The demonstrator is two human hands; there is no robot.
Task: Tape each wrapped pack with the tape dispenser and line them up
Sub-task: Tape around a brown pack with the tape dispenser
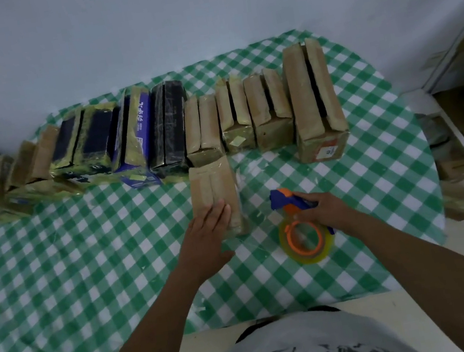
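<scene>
We see one brown pack point(213, 189) lying lengthwise on the checked cloth point(83, 247), just in front of the row point(204, 125) and apart from it. Its wrapping is closed, so the contents are hidden.

The left hand point(210, 225) lies flat on the pack's near end with the fingers straight, pressing down. The right hand point(322, 207) is curled round the dispenser point(285, 202), just right of the pack. The yellowish roll point(305, 238) sits on the cloth and the blue-orange head points away from us.

The row stands along the far side, brown packs mixed with dark and blue ones, the tallest at the right end. Some show a dark slit along the top, but we cannot tell what is inside.

The row's left end is dim and blurred. At the right edge there are brown boxes point(459, 200), cut off and hard to make out.
</scene>
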